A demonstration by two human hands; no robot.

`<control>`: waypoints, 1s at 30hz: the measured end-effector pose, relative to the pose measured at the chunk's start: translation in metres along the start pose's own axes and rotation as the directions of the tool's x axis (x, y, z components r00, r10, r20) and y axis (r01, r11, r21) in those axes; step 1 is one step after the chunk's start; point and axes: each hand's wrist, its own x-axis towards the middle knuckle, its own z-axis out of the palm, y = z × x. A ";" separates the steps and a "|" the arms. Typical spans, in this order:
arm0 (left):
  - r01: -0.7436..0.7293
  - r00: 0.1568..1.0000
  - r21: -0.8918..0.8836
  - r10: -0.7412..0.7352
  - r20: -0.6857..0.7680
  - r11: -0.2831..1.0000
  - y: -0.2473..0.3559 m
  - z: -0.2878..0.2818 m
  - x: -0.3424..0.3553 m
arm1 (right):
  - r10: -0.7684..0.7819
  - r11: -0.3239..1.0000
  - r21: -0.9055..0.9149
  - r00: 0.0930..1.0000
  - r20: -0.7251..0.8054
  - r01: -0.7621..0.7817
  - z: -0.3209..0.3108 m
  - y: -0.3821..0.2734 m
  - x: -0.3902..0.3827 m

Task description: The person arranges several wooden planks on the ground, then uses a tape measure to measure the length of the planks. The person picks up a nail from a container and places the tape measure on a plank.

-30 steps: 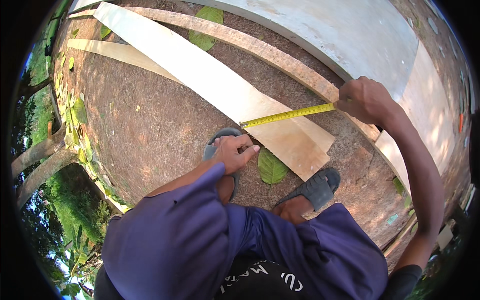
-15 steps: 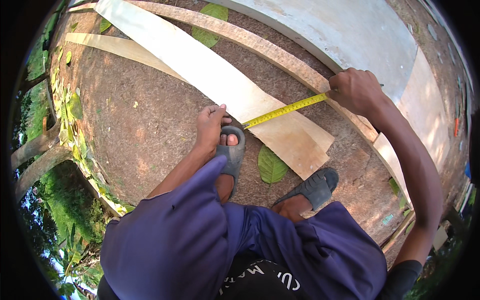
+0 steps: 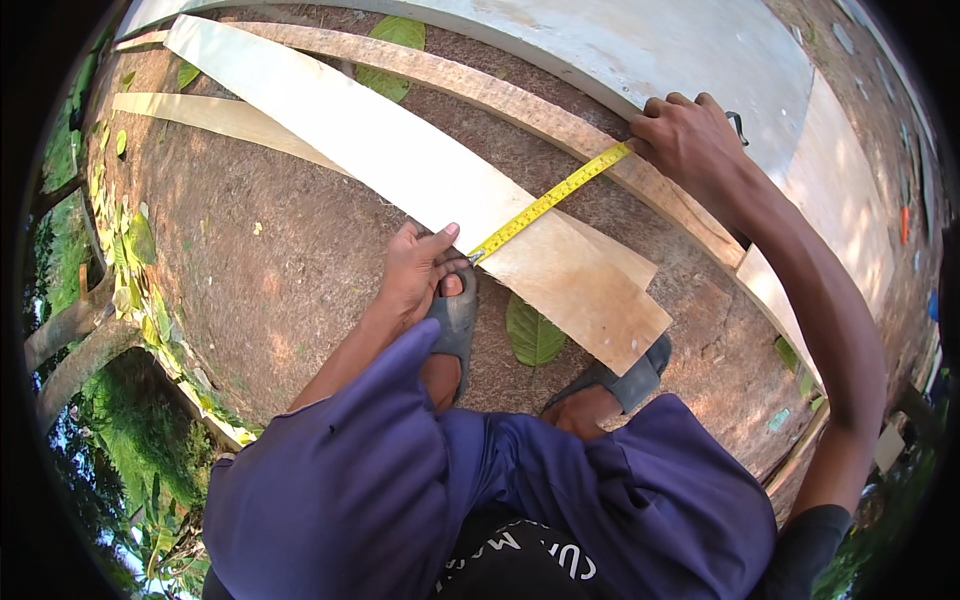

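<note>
A long pale plywood strip (image 3: pixel 370 140) lies slantwise before me. My left hand (image 3: pixel 412 272) is at its near edge, thumb over the top face and fingers curled along the edge. A yellow tape measure blade (image 3: pixel 548 202) runs across the strip, its metal hook by my left fingertips. My right hand (image 3: pixel 690 145) is closed around the tape's case, beyond the strip's far edge; the case is mostly hidden, with a dark clip (image 3: pixel 738 128) showing past the hand. A second plywood piece (image 3: pixel 230 122) shows from under the strip, on the left.
A long curved wooden batten (image 3: pixel 470 85) lies past the strip, beside a large grey panel (image 3: pixel 690 50). My sandalled feet (image 3: pixel 452 335) stand close to the strip. Green leaves (image 3: pixel 533 330) lie on the brown ground; tree roots (image 3: pixel 85 350) are at the left.
My left hand has come onto the strip's edge beside the tape hook. The strip's near end has shifted toward me, covering more of the right sandal. My right hand has moved slightly farther away.
</note>
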 end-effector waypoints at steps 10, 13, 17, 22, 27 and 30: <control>-0.115 0.991 -0.033 0.118 0.068 0.993 -0.001 0.006 -0.004 | -0.047 0.992 -0.116 0.998 -0.051 0.041 0.012 0.004 0.009; -0.103 0.993 -0.033 0.104 0.050 0.994 0.005 0.017 -0.013 | -0.074 0.989 -0.138 0.993 -0.090 0.061 0.014 0.004 0.013; -0.201 0.974 0.062 0.193 0.114 0.978 0.002 0.016 -0.013 | -0.072 0.985 -0.162 0.992 -0.104 0.054 0.016 0.004 0.017; -0.217 0.960 0.033 0.207 0.186 0.976 0.004 0.014 -0.013 | -0.070 0.984 -0.169 0.993 -0.092 0.054 0.016 0.002 0.020; -0.196 0.962 0.013 0.190 0.197 0.980 0.007 0.015 -0.017 | -0.061 0.987 -0.155 0.995 -0.076 0.049 0.020 0.002 0.021; -0.126 0.976 -0.013 0.126 0.179 0.992 0.011 0.017 -0.019 | -0.054 0.989 -0.139 0.996 -0.072 0.044 0.022 0.002 0.021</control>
